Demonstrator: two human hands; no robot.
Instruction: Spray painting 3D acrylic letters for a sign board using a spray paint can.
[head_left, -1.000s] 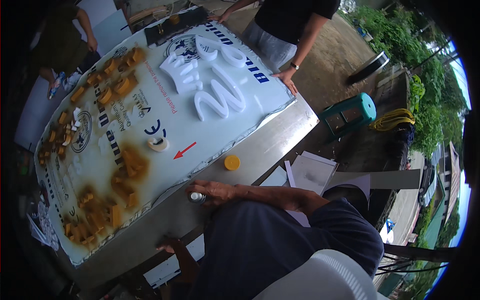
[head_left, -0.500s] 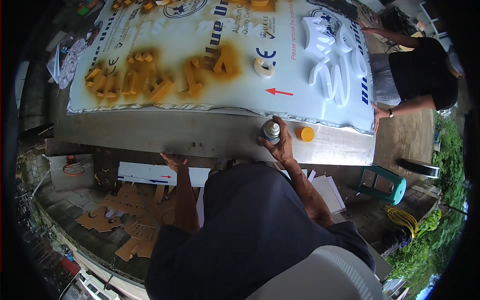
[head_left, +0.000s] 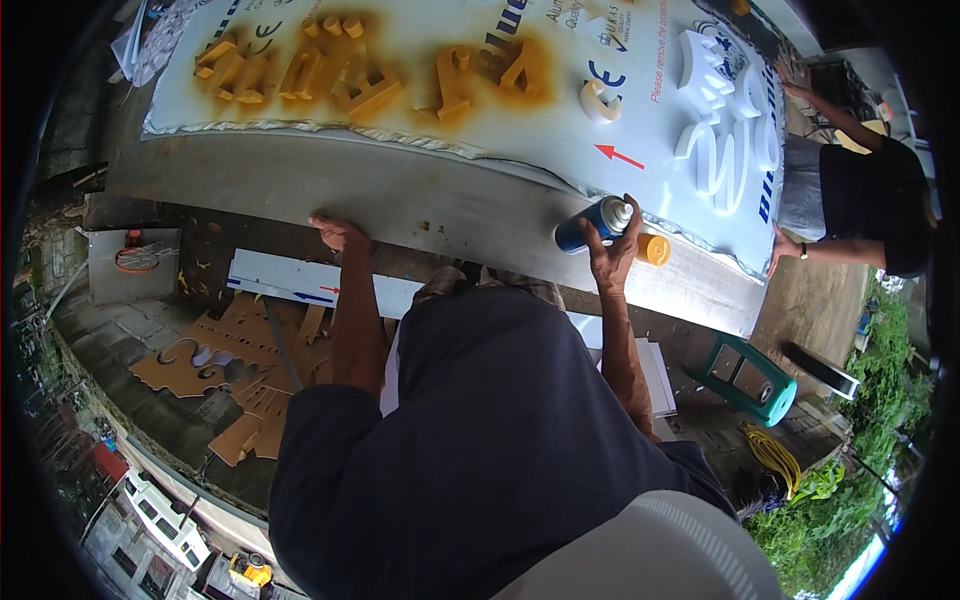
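Observation:
My right hand (head_left: 613,252) is wrapped round a dark blue spray can (head_left: 587,226) with a pale nozzle, held tilted at the near edge of the white sheet (head_left: 400,75). Beside it on the metal tabletop (head_left: 420,215) is the can's yellow-orange cap (head_left: 654,249). My left hand (head_left: 340,235) is over the tabletop's near edge, fingers apart and holding nothing. Cut-out letters sprayed mustard yellow (head_left: 365,88) stand on the sheet amid brown overspray. A letter with white sides and a yellowish face (head_left: 601,102) and larger white shapes (head_left: 715,150) sit further right.
A person in a dark top (head_left: 870,195) stands at the table's right end, hands on its edge. Below are a green stool (head_left: 748,378), a coiled yellow hose (head_left: 772,460), brown cut-out boards (head_left: 235,345) and a long white panel (head_left: 290,278).
The can has tipped over in my right hand, showing its blue side. My view has shifted, so the sheet and letters appear farther right and higher. My left hand stays near the table edge.

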